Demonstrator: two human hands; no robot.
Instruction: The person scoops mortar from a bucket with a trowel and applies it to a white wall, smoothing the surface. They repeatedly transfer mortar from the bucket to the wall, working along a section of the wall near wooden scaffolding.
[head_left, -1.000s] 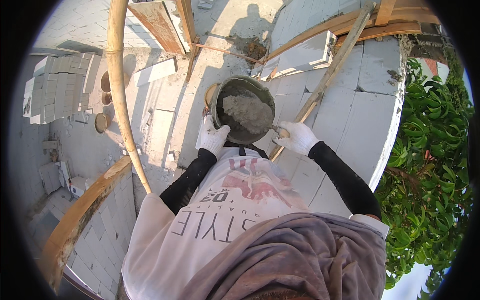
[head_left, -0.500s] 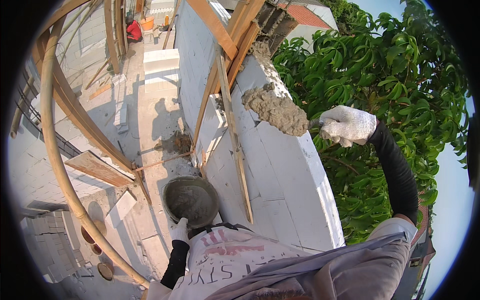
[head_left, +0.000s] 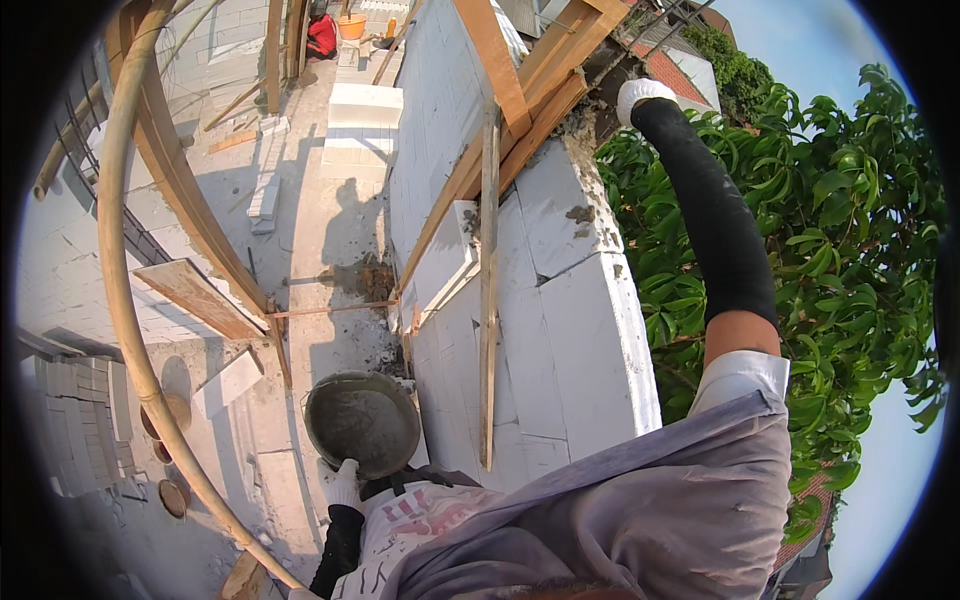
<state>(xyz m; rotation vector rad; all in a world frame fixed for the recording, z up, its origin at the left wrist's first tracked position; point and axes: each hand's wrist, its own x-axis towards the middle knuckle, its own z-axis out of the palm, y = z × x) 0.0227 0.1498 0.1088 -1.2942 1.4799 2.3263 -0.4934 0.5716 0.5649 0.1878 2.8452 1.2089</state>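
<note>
My left hand (head_left: 343, 483), in a white knit glove, is closed on the rim of a round dark bucket (head_left: 362, 379) held near my waist. Wet grey mortar (head_left: 358, 428) lies inside it. My right arm, in a black sleeve, stretches over the white block wall (head_left: 585, 350) to its far end. There my gloved right hand (head_left: 643, 96) is closed beside the wooden formwork (head_left: 548, 75). The trowel it held a moment ago is hidden behind the hand and boards. Mortar smears (head_left: 580, 214) mark the wall's face near the top.
A wooden prop (head_left: 488, 290) leans against the wall. A bent bamboo pole (head_left: 118, 250) and timber boards (head_left: 185, 190) stand on the left. White blocks (head_left: 362, 120) are stacked along the walkway. A person in red (head_left: 321, 38) crouches far off. Leafy branches (head_left: 780, 200) crowd the right side.
My right hand has moved forward from the near wall top to the formwork; the mortar-loaded trowel is now out of sight. The bucket sits slightly lower left in view, still in my left hand.
</note>
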